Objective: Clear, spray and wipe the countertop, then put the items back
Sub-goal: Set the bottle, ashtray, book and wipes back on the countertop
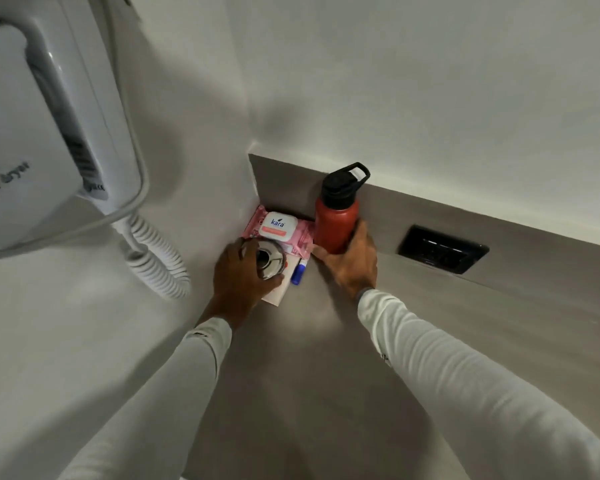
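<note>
A red water bottle (336, 216) with a black lid stands upright in the back corner of the grey countertop (326, 358). My right hand (352, 263) is wrapped around its lower part. My left hand (243, 273) grips a clear glass tumbler (270, 259) seen from above, resting over a white card (280, 292). A pink wipes pack (278, 228) with a white lid lies against the corner behind the tumbler. A small blue tube (298, 271) lies between the tumbler and the bottle.
A white wall-mounted hair dryer (39, 133) with a coiled cord (153, 261) hangs on the left wall, close to my left arm. A black socket panel (442, 249) is set in the grey backsplash to the right of the bottle.
</note>
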{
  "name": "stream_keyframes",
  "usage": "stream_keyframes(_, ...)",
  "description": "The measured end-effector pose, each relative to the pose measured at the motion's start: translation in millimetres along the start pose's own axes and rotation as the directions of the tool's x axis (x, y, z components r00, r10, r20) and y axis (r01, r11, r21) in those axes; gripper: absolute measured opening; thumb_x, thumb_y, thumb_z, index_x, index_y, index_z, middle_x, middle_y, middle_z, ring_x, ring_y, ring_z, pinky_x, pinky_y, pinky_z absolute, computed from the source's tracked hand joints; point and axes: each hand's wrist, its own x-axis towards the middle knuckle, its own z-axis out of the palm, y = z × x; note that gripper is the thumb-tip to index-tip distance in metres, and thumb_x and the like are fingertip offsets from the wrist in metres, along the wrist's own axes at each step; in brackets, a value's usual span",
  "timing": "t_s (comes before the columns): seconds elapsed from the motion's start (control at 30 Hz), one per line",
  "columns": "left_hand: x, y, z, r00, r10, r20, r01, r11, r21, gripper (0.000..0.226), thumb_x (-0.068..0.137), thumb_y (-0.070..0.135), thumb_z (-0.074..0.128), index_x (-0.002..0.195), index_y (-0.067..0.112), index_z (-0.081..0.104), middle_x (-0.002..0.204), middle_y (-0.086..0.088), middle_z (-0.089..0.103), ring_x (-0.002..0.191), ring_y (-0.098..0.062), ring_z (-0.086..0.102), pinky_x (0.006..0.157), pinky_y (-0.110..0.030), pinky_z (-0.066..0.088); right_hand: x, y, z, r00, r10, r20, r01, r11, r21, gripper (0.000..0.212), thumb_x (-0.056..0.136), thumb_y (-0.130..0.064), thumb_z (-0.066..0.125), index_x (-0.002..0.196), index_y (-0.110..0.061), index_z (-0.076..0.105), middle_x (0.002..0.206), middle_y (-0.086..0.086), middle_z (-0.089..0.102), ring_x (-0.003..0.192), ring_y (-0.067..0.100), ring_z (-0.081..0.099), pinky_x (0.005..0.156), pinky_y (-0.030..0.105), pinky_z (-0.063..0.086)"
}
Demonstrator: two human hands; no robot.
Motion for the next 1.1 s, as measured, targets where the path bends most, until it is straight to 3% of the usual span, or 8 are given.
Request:
stream_keyframes(0.1, -17, -2, 0, 0.995, 0.013, -0.094, -0.021, 0.996, -0.086, 0.088, 0.063, 0.063, 0.064, 0.134, 0.011, 0.054, 0.115, -0.019, 0.06, 0.099, -0.036, 0.059, 0.085, -0.044, 0.055, 0, -2, 6, 0.999, 0.013, -0.052, -0.012, 1.0, 0.019, 0.084, 0.07, -0.051, 0.087, 0.133, -0.017, 0.043, 0.128, 0.013, 0.062, 0.11, 0.037, 0.064, 0.096, 0.049, 0.054)
stream_keyframes(0.23, -46, 9, -11, 0.991, -0.07, -0.111, 0.042, 0.971, -0.236, 0.088, 0.062, 0.059, 0.065, 0.139, 0.019, 0.05, 0.114, -0.015, 0.053, 0.103, -0.032, 0.055, 0.085, -0.04, 0.053, -11, -3, -2, 0.998, -0.025, -0.063, 0.028, 0.998, 0.049, 0.077, 0.072, -0.043, 0.088, 0.13, -0.013, 0.047, 0.125, 0.013, 0.066, 0.108, 0.035, 0.066, 0.096, 0.044, 0.055)
stream_keyframes(0.37, -70, 39, -13, 0.985, 0.034, -0.168, -0.074, 0.968, -0.239, 0.083, 0.063, 0.047, 0.074, 0.137, 0.016, 0.053, 0.121, -0.015, 0.055, 0.107, -0.034, 0.055, 0.088, -0.041, 0.052, -40, 13, -34, 0.987, -0.132, -0.089, 0.136, 0.99, 0.048, 0.078, 0.068, -0.053, 0.084, 0.13, -0.021, 0.049, 0.116, 0.006, 0.07, 0.099, 0.025, 0.069, 0.088, 0.043, 0.06)
stream_keyframes(0.5, -85, 96, 2, 0.979, 0.202, -0.026, -0.201, 0.939, -0.28, 0.09, 0.061, 0.039, 0.087, 0.142, 0.022, 0.049, 0.136, -0.012, 0.048, 0.123, -0.031, 0.049, 0.1, -0.039, 0.049, -79, 63, -96, 0.974, -0.117, -0.193, 0.136, 0.987, 0.088, 0.087, 0.066, -0.055, 0.086, 0.14, -0.031, 0.045, 0.119, -0.001, 0.07, 0.103, 0.016, 0.07, 0.09, 0.038, 0.06)
stream_keyframes(0.67, -90, 190, 36, 0.937, 0.344, 0.064, -0.304, 0.889, -0.342, 0.083, 0.066, 0.057, 0.063, 0.142, 0.026, 0.047, 0.137, -0.008, 0.048, 0.123, -0.029, 0.051, 0.102, -0.038, 0.049, -95, 126, -183, 0.913, 0.02, -0.408, 0.011, 0.997, 0.072, 0.075, 0.066, -0.052, 0.089, 0.124, -0.018, 0.056, 0.109, 0.002, 0.067, 0.095, 0.019, 0.069, 0.079, 0.043, 0.061)
stream_keyframes(0.83, -84, 269, 74, 0.883, 0.462, 0.083, -0.413, 0.848, -0.332, 0.079, 0.068, 0.059, 0.062, 0.138, 0.024, 0.05, 0.134, -0.008, 0.049, 0.122, -0.029, 0.049, 0.102, -0.043, 0.048, -79, 172, -261, 0.825, 0.085, -0.559, -0.053, 0.996, 0.073, 0.074, 0.067, -0.048, 0.09, 0.123, -0.013, 0.057, 0.11, 0.007, 0.067, 0.095, 0.02, 0.068, 0.081, 0.043, 0.06)
stream_keyframes(1.1, -71, 335, 104, 0.877, 0.444, 0.182, -0.355, 0.856, -0.376, 0.094, 0.061, 0.056, 0.071, 0.138, 0.01, 0.045, 0.133, -0.012, 0.054, 0.121, -0.032, 0.05, 0.105, -0.04, 0.044, -63, 224, -311, 0.818, 0.132, -0.56, -0.066, 0.988, 0.137, 0.073, 0.067, -0.046, 0.092, 0.12, -0.012, 0.057, 0.111, 0.007, 0.068, 0.097, 0.018, 0.071, 0.086, 0.04, 0.062)
